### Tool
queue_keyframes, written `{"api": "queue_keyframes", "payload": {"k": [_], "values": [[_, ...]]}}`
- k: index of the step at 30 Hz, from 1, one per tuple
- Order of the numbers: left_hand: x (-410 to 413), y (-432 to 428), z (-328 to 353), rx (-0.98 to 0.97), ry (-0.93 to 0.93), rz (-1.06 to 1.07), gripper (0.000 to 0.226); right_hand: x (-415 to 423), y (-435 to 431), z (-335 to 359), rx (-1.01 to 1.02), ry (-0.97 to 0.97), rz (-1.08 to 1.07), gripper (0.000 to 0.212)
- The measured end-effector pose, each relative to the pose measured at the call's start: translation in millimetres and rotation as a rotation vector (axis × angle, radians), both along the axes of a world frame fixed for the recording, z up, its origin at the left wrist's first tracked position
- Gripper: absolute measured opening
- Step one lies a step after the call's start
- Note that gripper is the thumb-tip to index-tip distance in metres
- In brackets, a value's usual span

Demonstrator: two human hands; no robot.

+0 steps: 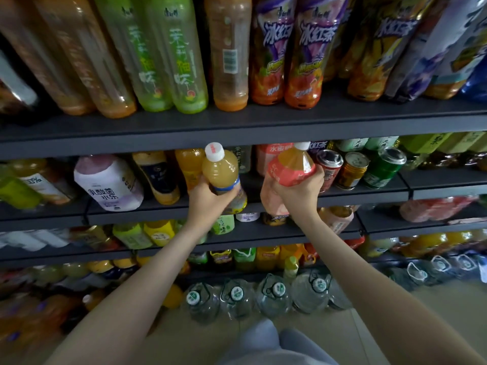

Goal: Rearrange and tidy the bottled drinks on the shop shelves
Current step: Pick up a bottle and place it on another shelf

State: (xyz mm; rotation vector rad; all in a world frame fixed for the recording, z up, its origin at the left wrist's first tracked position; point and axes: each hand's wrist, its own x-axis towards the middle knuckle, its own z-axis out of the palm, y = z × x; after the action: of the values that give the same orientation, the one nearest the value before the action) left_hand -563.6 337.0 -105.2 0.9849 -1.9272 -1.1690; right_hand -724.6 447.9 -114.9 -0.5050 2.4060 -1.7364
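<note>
Shelves (pixel 263 127) look mixed; my left hand (pixel 208 200) grips a juice bottle (pixel 221 171), my right hand (pixel 300 192), at three o'clock, a pink bottle (pixel 288 167); neither shelved.

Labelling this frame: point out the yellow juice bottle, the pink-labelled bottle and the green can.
yellow juice bottle (pixel 220 170): head view, body.
pink-labelled bottle (pixel 286 173): head view, label.
green can (pixel 382 172): head view, side wall.

top shelf (pixel 237 122): tall tea bottles (pixel 184 61) | next shelf (pixel 369 192): small bottles (pixel 108 183), 3 cans (pixel 353 169) | floor (pixel 395 325): water jugs (pixel 274 293)

Second shelf (pixel 251 189) front open between orange bottle (pixel 188 167) and red can (pixel 329 168); bottles (pixel 264 156) stand behind; upper shelf edge (pixel 158 147) limits headroom
</note>
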Motion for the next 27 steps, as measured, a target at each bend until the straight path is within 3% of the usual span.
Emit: {"api": "queue_keyframes", "payload": {"k": [5, 9, 15, 17, 20, 24, 27], "values": [[-5, -12, -11, -0.006, -0.087, -0.116, 0.042, -4, -30, -3, 0.071, 0.109, -0.015, 0.121], [-2, -20, -17, 0.167, -0.118, -0.201, 0.050, -11, -47, -3, 0.124, 0.101, -0.035, 0.125], [8, -19, -6, 0.407, -0.081, -0.289, 0.041, -6, -42, 10, 0.218, -0.011, 0.014, 0.134], [8, -14, 0, 0.458, -0.088, -0.306, 0.042, 1, -33, 16, 0.244, 0.035, 0.025, 0.131], [10, -2, 9, 0.498, -0.096, -0.317, 0.038, 21, -13, 24, 0.135, -0.032, 0.088, 0.114], [20, 18, 18, 0.491, -0.107, -0.317, 0.037, 56, 14, 39, 0.097, -0.673, 0.542, 0.051], [42, 31, 24, 0.453, -0.121, -0.289, 0.036, 69, 26, 41, 0.062, -0.662, 0.671, 0.045]]}}
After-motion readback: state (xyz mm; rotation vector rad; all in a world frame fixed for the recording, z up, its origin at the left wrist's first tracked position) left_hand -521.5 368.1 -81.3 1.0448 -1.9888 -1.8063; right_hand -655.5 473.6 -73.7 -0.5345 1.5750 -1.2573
